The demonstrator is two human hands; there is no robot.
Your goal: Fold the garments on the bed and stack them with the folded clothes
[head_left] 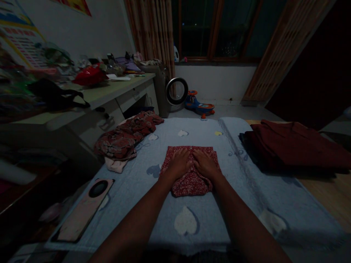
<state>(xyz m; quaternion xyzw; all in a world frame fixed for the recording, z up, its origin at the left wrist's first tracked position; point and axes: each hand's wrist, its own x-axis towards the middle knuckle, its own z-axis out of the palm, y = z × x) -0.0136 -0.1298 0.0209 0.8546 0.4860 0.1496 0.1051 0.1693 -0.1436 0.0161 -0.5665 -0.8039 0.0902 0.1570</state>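
A red garment with a small white pattern (192,184) lies folded into a compact shape on a blue cloth with heart prints (159,230). Both of my hands rest flat on top of it, side by side. My left hand (179,162) presses on its left half, fingers stretched forward. On the right half lies my right hand (204,162), palm down with the fingers extended. The garment's near edge bulges a little toward me. What exact kind of garment it is, I cannot tell.
To the left lie a crumpled patterned garment (128,133) and a phone in a pink case (85,210). Dark red folded clothes (296,146) are stacked at the right. Beyond stand a cluttered desk (109,95), a washing machine with its round door ajar (177,91) and a blue-orange ride-on toy (199,105).
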